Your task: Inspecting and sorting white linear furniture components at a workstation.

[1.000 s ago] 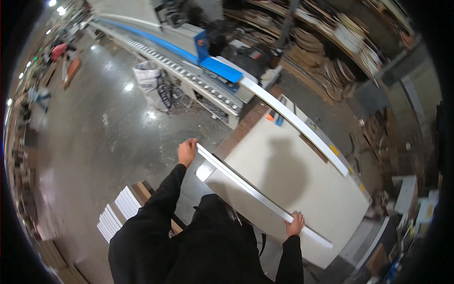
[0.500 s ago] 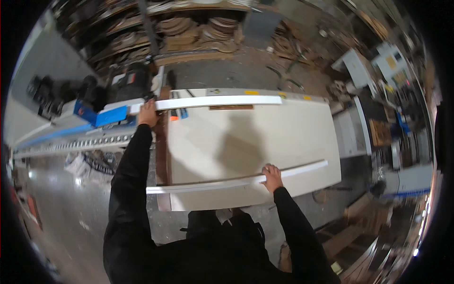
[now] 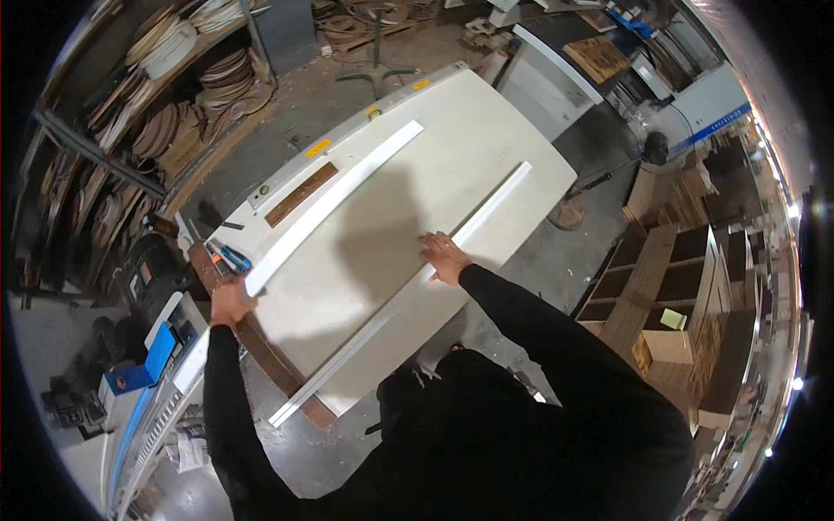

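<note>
Space lies open on the broad, cream-white rectangular tabletop (image 3: 486, 130) between two long white strips, and more is bare at its right end, beyond their tips. A brown wooden bar (image 3: 274, 365) lines the left edge; a short brown wooden block (image 3: 301, 194) lies near the far edge, and a blue-and-orange hand tool (image 3: 234, 258) sits just beside the left grip (image 3: 232, 300). Grey concrete floor (image 3: 547, 278) gives free room off the right part of the near edge, while the person's body stands close against the rest. The wide, flat white strip (image 3: 339, 201) has its long axis running from the left grip at the lower left up to the right, its free tip over the tabletop short of the far edge. The narrow, ridged white strip (image 3: 493, 202) lies nearly parallel on the nearer side, its lower-left end overhanging the brown wooden bar. The left grip is closed, pinching the flat strip's end. The right grip (image 3: 445, 258) lies across the ridged strip, fingers stretched over it; whether it pinches, I cannot tell.
</note>
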`<state>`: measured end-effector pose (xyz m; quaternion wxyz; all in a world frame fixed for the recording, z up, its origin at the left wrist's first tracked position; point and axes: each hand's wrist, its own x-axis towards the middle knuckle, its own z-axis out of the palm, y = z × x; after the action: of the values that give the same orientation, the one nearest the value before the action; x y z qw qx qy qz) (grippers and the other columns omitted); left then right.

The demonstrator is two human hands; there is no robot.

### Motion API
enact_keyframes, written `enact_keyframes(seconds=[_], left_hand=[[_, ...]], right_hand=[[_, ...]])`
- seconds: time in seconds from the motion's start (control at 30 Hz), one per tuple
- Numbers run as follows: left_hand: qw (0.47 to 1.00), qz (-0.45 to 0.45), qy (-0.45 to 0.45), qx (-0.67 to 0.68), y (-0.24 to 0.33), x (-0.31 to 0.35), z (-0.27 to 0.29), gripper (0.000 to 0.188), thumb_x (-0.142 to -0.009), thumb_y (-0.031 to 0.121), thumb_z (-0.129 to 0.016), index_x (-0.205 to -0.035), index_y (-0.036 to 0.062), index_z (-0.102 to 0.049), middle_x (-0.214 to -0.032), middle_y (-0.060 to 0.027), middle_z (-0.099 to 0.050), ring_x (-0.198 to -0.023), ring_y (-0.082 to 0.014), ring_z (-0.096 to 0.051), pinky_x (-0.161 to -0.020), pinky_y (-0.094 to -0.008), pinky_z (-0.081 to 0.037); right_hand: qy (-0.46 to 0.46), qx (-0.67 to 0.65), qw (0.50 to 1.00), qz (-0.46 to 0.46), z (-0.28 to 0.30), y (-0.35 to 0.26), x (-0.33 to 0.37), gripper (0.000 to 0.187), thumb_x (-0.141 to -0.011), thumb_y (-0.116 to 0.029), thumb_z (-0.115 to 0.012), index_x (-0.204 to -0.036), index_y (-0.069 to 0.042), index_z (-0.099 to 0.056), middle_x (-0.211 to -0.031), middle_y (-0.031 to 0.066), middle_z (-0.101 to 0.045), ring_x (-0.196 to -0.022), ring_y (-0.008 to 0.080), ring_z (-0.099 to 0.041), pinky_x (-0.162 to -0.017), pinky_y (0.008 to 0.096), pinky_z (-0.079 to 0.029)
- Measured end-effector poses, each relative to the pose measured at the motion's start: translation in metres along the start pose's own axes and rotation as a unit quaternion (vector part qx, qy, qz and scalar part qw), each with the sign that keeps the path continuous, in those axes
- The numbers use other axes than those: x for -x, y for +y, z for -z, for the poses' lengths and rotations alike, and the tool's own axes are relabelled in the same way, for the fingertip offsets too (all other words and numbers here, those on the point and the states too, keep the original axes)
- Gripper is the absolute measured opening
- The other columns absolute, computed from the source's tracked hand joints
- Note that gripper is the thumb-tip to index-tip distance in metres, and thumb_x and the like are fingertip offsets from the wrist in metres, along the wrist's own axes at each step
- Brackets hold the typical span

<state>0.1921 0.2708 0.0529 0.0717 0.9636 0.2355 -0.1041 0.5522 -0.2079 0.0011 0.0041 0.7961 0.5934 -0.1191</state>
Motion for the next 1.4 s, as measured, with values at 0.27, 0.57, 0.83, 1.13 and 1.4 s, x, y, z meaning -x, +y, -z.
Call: enact_keyframes(seconds=[0.27,0.57,0.83,1.13,1.4], left_hand=[[0.972,-0.058,0.113,0.2,0.147,0.009,-0.07,0.061,-0.078,0.042,-0.085,-0.124,0.006,-0.067,-0.101,-0.0201,-0.076,-0.091,-0.0418,-0.073,-0.081,-0.0509,-0.059],[0.951,-0.106,0.102,0.271,0.246,0.043,-0.1,0.034,-0.103,0.037,-0.063,-0.113,0.0063,-0.075,-0.109,-0.0177,-0.075,-0.094,-0.0411,-0.071,-0.081,-0.0487,-0.057],[0.96,-0.032,0.092,0.263,0.287,0.084,-0.092,0.038,-0.103,0.033,-0.062,-0.128,0.0049,-0.067,-0.116,-0.0193,-0.071,-0.108,-0.0418,-0.065,-0.103,-0.051,-0.047],[0.967,0.077,0.157,0.187,0.315,0.121,-0.113,0.069,-0.085,0.042,-0.08,-0.137,0.0041,-0.057,-0.132,-0.0177,-0.061,-0.131,-0.0391,-0.053,-0.12,-0.0537,-0.033],[0.949,0.243,0.198,0.037,0.359,0.098,-0.145,0.049,-0.083,0.033,-0.076,-0.121,0.0092,-0.057,-0.126,-0.0159,-0.059,-0.133,-0.0374,-0.053,-0.122,-0.0541,-0.034]], right_hand=[[-0.029,0.024,0.999,-0.011,0.002,-0.01,-0.003,0.11,-0.078,-0.049,-0.086,-0.167,-0.018,-0.029,-0.175,0.016,-0.013,-0.162,0.0405,-0.01,-0.132,0.0532,-0.011],[0.027,0.052,0.998,-0.024,-0.005,-0.004,0.011,0.119,-0.08,-0.053,-0.083,-0.171,-0.022,-0.013,-0.178,0.0139,-0.004,-0.163,0.0413,-0.005,-0.131,0.0561,-0.008],[0.081,-0.064,0.995,0.015,-0.021,0.016,0.01,0.085,-0.077,-0.032,-0.088,-0.152,-0.02,-0.051,-0.155,0.0097,-0.048,-0.153,0.0356,-0.033,-0.13,0.0556,-0.017],[0.141,-0.124,0.978,0.088,-0.001,0.16,0.031,0.082,-0.078,-0.032,-0.087,-0.15,-0.01,-0.052,-0.16,0.018,-0.044,-0.148,0.0459,-0.037,-0.125,0.0569,-0.027],[0.259,-0.151,0.919,-0.255,-0.078,0.456,0.01,0.108,-0.088,-0.076,-0.065,-0.161,-0.002,-0.035,-0.165,0.0229,-0.036,-0.153,0.0425,-0.032,-0.125,0.0548,-0.028]])
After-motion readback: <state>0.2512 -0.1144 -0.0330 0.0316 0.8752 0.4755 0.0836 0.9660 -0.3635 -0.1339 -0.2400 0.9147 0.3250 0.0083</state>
